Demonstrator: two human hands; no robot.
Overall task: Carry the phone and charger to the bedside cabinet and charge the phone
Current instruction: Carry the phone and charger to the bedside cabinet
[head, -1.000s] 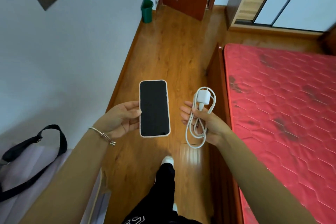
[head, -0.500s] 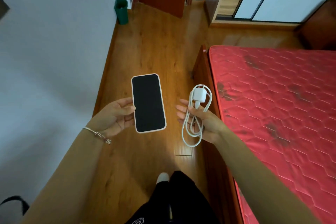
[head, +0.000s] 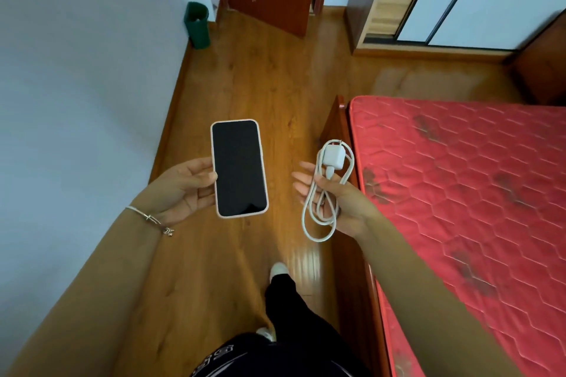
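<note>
Carrying stage, both items in hand.
The left hand [head: 180, 190] gripped the black-screened, pale-cased phone [head: 239, 168], long axis pointing ahead; the right hand [head: 343, 208] fingers [head: 306, 190] pinched the white coiled charger [head: 332, 157], nearest the red mattress [head: 459, 193].

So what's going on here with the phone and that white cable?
A person is mid-step on a wooden floor beside a red mattress. Their left hand holds a phone, dark screen up. Their right hand holds a white charger with its cable looped. The cable is not plugged into the phone yet.
</note>
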